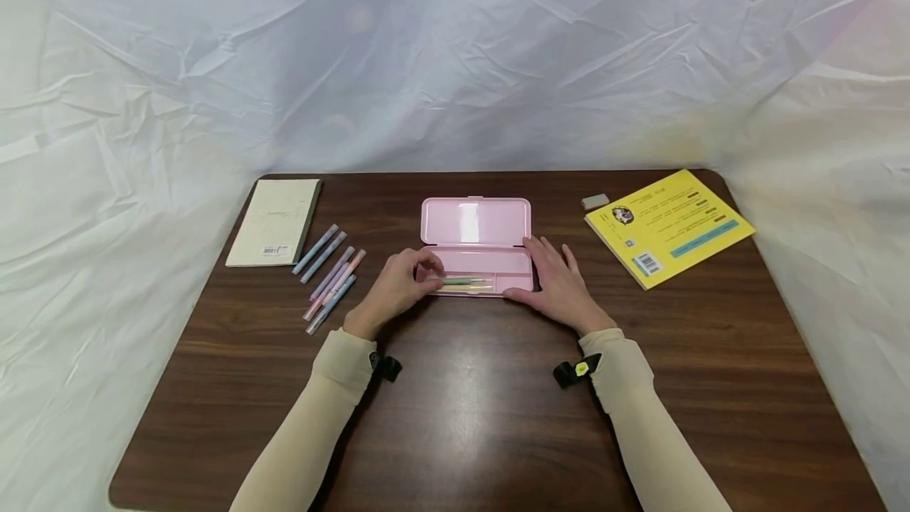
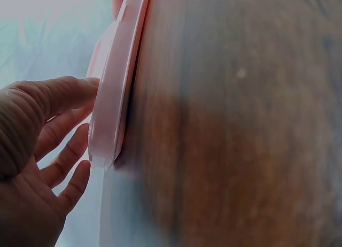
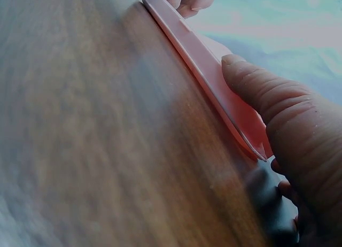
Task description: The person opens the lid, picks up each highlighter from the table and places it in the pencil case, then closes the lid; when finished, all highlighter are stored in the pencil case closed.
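A pink pencil case (image 1: pixel 475 261) lies on the table with its lid (image 1: pixel 448 221) tipped back. Inside its front compartment are a green pen (image 1: pixel 465 280) and a yellow pen (image 1: pixel 464 288), side by side. My left hand (image 1: pixel 398 281) reaches over the left end, thumb and index fingertip around the green pen's left end. From the left wrist view, the thumb (image 2: pixel 75 92) goes behind the case's front wall, which hides its tip. At the right end my right hand (image 1: pixel 558 283) holds the case, thumb (image 3: pixel 251 81) at the front wall and fingers toward the back corner.
Several capped pens (image 1: pixel 334 287) lie left of the case, beside a cream notebook (image 1: pixel 273 220). To the right, a yellow book (image 1: pixel 671 227) lies at an angle, with a small eraser (image 1: pixel 595 201) by its corner. A pale sheet (image 1: pixel 455 62) hangs behind the table.
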### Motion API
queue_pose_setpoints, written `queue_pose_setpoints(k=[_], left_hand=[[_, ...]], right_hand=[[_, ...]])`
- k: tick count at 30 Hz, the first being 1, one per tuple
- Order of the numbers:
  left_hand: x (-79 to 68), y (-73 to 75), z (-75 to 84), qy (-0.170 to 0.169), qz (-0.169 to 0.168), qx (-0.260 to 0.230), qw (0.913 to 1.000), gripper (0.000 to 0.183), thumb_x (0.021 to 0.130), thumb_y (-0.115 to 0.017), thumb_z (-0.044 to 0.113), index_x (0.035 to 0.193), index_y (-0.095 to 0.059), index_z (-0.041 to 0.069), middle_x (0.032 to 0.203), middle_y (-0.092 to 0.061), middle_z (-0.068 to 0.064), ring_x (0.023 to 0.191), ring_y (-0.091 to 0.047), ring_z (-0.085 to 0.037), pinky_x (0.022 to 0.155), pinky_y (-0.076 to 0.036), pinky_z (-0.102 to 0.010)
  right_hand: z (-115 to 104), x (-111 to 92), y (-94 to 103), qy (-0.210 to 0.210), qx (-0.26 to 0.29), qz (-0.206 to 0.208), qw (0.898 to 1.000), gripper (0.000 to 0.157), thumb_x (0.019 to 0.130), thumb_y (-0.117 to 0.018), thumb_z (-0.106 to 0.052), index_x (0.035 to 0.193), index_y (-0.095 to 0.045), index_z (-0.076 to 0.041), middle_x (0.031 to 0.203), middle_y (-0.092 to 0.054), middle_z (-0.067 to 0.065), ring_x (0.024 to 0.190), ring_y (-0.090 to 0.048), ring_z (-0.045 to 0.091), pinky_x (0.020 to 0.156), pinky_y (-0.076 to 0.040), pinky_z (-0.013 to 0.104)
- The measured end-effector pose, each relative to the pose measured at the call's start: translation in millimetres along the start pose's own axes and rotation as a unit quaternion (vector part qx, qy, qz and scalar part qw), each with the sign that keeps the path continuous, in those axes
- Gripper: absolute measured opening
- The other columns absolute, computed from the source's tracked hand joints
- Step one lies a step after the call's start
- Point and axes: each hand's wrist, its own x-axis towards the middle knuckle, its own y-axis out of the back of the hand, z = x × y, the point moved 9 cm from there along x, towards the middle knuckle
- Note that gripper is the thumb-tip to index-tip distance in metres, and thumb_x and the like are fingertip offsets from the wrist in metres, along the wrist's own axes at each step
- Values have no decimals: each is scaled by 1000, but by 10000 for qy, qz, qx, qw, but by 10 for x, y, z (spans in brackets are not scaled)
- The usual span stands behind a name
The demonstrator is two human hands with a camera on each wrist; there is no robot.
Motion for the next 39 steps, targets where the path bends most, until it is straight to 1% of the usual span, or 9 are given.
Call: queue_pose_setpoints(k=[4, 10, 16, 21, 26, 30, 33, 36, 39], left_hand=[[-21, 39, -24, -27, 191, -176, 9997, 15, 91, -85, 14, 100, -75, 19, 92, -67, 2, 88, -57, -21, 78, -47, -37], [-57, 120, -78, 30, 402, -433, 9982, 15, 92, -84, 18, 104, -74, 19, 98, -69, 1, 92, -61, -20, 83, -50, -40], [-103, 294, -221, 222, 698, -548, 9958, 19, 92, -85, 14, 107, -74, 16, 102, -74, -3, 96, -67, -23, 90, -54, -45], [-198, 579, -439, 406, 1113, -451, 9919, 21, 89, -86, 10, 107, -74, 12, 105, -76, -8, 101, -68, -25, 94, -52, -48], [-387, 958, -798, 779, 1487, -543, 9843, 22, 91, -84, 9, 110, -74, 6, 109, -75, -15, 104, -68, -29, 93, -53, -45], [-593, 1266, -1111, 1130, 1754, -399, 9772, 25, 93, -82, 9, 116, -73, 4, 115, -74, -19, 109, -68, -32, 91, -50, -35], [-756, 1461, -1286, 1336, 1996, -201, 9705, 26, 94, -81, 10, 117, -72, 3, 115, -73, -21, 107, -66, -31, 86, -46, -26], [-877, 1588, -1391, 1458, 2184, -77, 9649, 27, 94, -81, 12, 117, -72, 1, 113, -73, -22, 103, -65, -26, 83, -44, -20], [-950, 1639, -1448, 1576, 2238, -7, 9618, 28, 94, -82, 13, 117, -72, 2, 113, -73, -21, 101, -65, -21, 83, -42, -17]], right_hand=[[2, -1, -7, -3, -25, -4, 10000, 105, 88, -74, -67, 165, -30, -12, 172, -29, 17, 161, -18, 36, 127, -1, 62], [1, -11, 0, -17, -14, -27, 10000, 105, 88, -74, -67, 165, -29, -11, 172, -29, 17, 161, -18, 36, 126, 0, 62], [17, -15, 1, -32, -40, -29, 10000, 105, 88, -74, -66, 166, -28, -11, 172, -28, 17, 161, -18, 36, 126, 0, 62], [12, -7, 2, -18, -30, 5, 10000, 106, 88, -74, -66, 166, -28, -11, 171, -29, 17, 161, -18, 36, 127, 0, 62], [0, 5, 1, 37, -48, 42, 10000, 104, 88, -74, -67, 165, -30, -12, 171, -30, 16, 161, -19, 36, 127, -1, 62], [-2, 11, 3, 54, -4, 54, 10000, 105, 88, -74, -68, 165, -30, -12, 171, -30, 17, 161, -19, 36, 127, -1, 62], [8, 14, -1, 27, 14, 32, 10000, 107, 88, -73, -69, 166, -29, -11, 171, -30, 17, 161, -19, 37, 127, -1, 62], [27, 14, -9, -16, -4, 17, 10000, 108, 88, -73, -70, 166, -28, -11, 171, -30, 17, 161, -19, 37, 126, -1, 62], [31, 11, -14, -23, 5, 14, 10000, 108, 87, -72, -71, 166, -28, -10, 171, -30, 17, 161, -19, 38, 126, -1, 63]])
